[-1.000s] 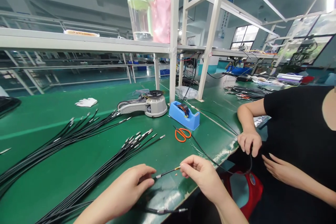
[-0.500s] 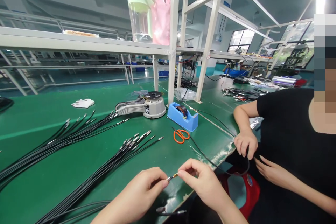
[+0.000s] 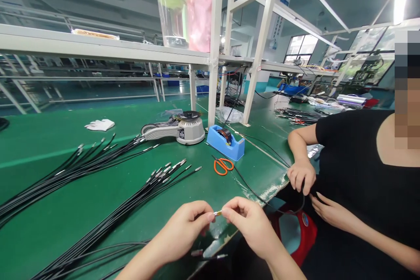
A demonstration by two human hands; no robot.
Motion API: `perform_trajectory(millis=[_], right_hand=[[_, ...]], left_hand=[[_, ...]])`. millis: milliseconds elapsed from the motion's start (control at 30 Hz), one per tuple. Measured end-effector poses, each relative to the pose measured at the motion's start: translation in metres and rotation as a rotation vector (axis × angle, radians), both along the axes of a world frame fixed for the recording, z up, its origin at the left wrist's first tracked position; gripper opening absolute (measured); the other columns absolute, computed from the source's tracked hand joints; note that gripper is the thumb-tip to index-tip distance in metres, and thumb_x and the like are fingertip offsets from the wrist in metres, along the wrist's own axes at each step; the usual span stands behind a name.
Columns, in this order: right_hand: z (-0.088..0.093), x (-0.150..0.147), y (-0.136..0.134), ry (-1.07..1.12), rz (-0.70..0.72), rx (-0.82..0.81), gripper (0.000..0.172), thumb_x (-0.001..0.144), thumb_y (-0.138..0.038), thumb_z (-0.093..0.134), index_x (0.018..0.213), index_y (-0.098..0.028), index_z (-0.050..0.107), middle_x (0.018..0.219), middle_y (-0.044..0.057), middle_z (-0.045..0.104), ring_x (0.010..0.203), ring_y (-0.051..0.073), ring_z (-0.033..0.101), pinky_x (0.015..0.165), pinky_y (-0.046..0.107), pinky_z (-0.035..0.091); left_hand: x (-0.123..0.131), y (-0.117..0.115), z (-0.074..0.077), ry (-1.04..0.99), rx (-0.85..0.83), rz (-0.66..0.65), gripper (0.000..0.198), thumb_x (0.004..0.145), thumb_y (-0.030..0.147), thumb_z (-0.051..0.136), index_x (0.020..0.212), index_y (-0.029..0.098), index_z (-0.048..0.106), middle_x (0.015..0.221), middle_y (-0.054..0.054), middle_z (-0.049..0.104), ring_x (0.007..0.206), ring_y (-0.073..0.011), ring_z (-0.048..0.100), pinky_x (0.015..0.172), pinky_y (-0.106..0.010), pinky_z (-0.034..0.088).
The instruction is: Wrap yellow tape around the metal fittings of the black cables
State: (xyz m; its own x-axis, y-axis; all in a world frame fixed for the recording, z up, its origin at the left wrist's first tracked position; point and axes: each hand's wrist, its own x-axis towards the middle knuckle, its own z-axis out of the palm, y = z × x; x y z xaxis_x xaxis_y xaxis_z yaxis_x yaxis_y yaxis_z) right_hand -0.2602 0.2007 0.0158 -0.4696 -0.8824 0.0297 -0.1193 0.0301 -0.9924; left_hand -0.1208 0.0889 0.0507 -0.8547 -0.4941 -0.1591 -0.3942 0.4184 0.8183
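Note:
My left hand [image 3: 183, 229] and my right hand [image 3: 251, 227] meet above the table's front edge. Between their pinched fingertips is a small cable connector [image 3: 218, 213], silver at the left end and gold toward the right. My fingers hide the rest of it. To the left, a bundle of black cables [image 3: 127, 212] with silver metal tips lies across the green table [image 3: 108, 179]. Below my hands, a short cable end with a silver tip [image 3: 221, 256] shows near the edge. Orange-handled scissors [image 3: 223, 166] lie just beyond my hands.
A blue tape dispenser [image 3: 226, 142] stands behind the scissors, beside a grey round tape machine [image 3: 190, 129]. A second cable bundle [image 3: 75, 170] and a white glove [image 3: 100, 125] lie further left. At the right sits a co-worker in black [image 3: 354, 153], one hand holding a black cable.
The view has shifted slightly. My fingertips have drawn closer together on the connector, so less of it shows; its dark middle part is now covered.

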Motion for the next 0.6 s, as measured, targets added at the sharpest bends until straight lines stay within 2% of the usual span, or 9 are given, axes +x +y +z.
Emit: perform_trajectory(millis=[67,133,267,400,600], right_hand=[[-0.003,0.001,0.0,-0.015,-0.014,0.001,0.025,0.078,-0.037,0.06,0.073,-0.013,0.062,0.067,0.002,0.058,0.066,0.013,0.05,0.064,0.024,0.04],[-0.006,0.003,0.0,-0.02,-0.024,0.004,0.024,0.077,-0.036,0.06,0.073,-0.012,0.063,0.067,0.002,0.058,0.065,0.013,0.05,0.064,0.024,0.04],[-0.007,0.004,-0.001,-0.017,-0.039,0.003,0.022,0.076,-0.034,0.061,0.072,-0.013,0.063,0.067,0.001,0.06,0.065,0.013,0.051,0.063,0.023,0.04],[-0.007,0.004,-0.003,-0.004,-0.046,0.006,0.022,0.076,-0.033,0.061,0.071,-0.012,0.064,0.066,0.002,0.06,0.065,0.014,0.052,0.064,0.024,0.041],[-0.021,0.013,-0.007,0.081,-0.046,0.056,0.018,0.076,-0.028,0.057,0.066,-0.013,0.06,0.064,0.002,0.059,0.064,0.014,0.052,0.062,0.023,0.04]], left_hand=[[-0.002,0.001,-0.005,0.003,0.075,0.012,0.03,0.083,0.039,0.044,0.07,0.014,0.054,0.061,0.003,0.051,0.06,-0.01,0.044,0.059,-0.019,0.033],[-0.005,0.003,-0.007,-0.012,0.079,0.012,0.031,0.083,0.04,0.044,0.071,0.014,0.055,0.061,0.003,0.052,0.058,-0.0096,0.044,0.056,-0.019,0.032],[-0.006,0.005,-0.003,-0.008,-0.021,-0.019,0.032,0.084,0.042,0.042,0.074,0.016,0.059,0.064,0.001,0.055,0.06,-0.0109,0.046,0.054,-0.018,0.031],[-0.004,0.005,-0.001,0.019,-0.147,-0.066,0.034,0.087,0.04,0.04,0.073,0.018,0.062,0.067,0.0,0.056,0.067,-0.0127,0.047,0.059,-0.019,0.033],[-0.003,0.006,-0.03,-0.053,-0.29,-0.031,0.032,0.089,0.033,0.036,0.076,0.017,0.059,0.077,-0.001,0.061,0.072,-0.012,0.051,0.066,-0.02,0.035]])
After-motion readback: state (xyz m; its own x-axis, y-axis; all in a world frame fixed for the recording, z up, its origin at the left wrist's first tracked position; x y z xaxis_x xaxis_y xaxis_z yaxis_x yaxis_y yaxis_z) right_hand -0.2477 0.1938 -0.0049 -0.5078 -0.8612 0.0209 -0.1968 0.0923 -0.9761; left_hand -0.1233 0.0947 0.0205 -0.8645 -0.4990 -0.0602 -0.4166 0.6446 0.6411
